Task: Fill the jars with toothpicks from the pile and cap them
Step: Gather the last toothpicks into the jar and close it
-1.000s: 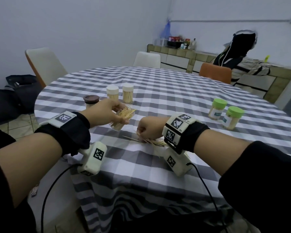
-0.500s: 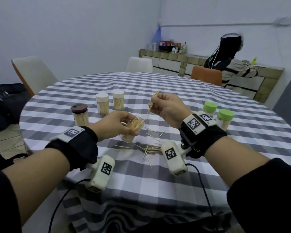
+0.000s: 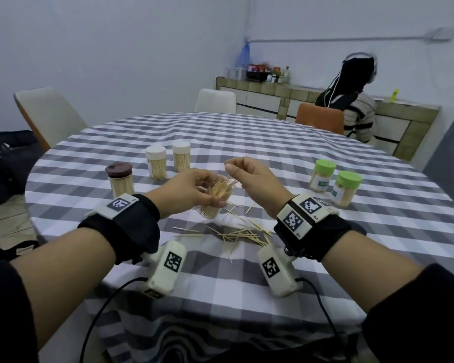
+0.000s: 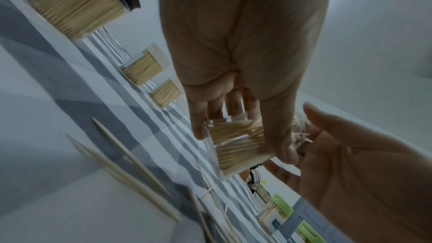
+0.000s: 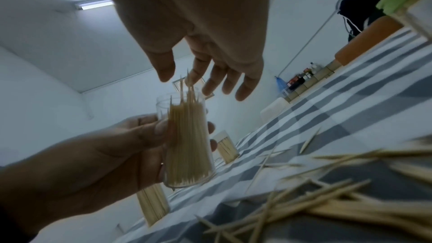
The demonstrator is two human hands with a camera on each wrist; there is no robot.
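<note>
Near the table's (image 3: 273,153) front edge, the left hand (image 3: 186,191) grips the uncapped jar (image 3: 215,203) tilted toward the right hand (image 3: 257,179), whose loosened fingers hover over its mouth, presumably so toothpicks slide in.

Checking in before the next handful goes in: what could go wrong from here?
1. Toothpick tips poke above the rim of the open jar; a cap might jam on them.
2. The left hand holds the jar tilted, so sticks could slide out.
3. The pile is scattered across the tablecloth; strays may get missed.
</note>
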